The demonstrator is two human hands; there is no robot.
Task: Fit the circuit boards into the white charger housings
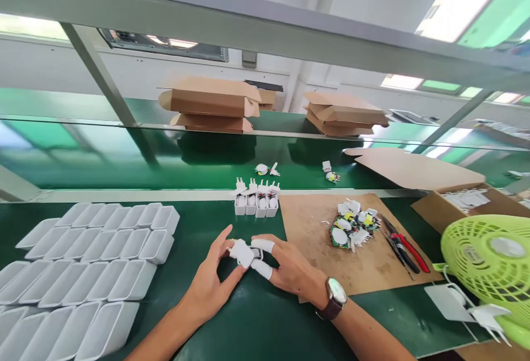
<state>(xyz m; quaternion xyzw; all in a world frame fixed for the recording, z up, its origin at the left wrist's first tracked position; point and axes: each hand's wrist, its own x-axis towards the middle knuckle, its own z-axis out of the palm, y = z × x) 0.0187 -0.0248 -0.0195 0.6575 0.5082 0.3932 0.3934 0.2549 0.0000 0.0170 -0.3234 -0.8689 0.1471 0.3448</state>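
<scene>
My left hand (pixel 209 281) pinches a white plastic-covered charger part (pixel 242 254) between thumb and fingers, above the green bench. From the right, my right hand (pixel 290 264), with white covers on its thumb and a finger, grips a small white charger housing (pixel 257 253) with a greyish opening. The two pieces touch; whether they are joined cannot be made out. Just beyond my hands stands a row of several white charger housings (pixel 251 206), with plug parts bearing pins (pixel 264 186) on top.
Rows of white, open-topped housings (pixel 136 281) fill the left side. On a brown board (pixel 306 228) at right lie a heap of circuit boards (pixel 351 223) and red-handled pliers (pixel 414 253). A green fan (pixel 488 256) and a carton (pixel 434 206) stand far right. Flat cardboard boxes (pixel 211 99) rest behind.
</scene>
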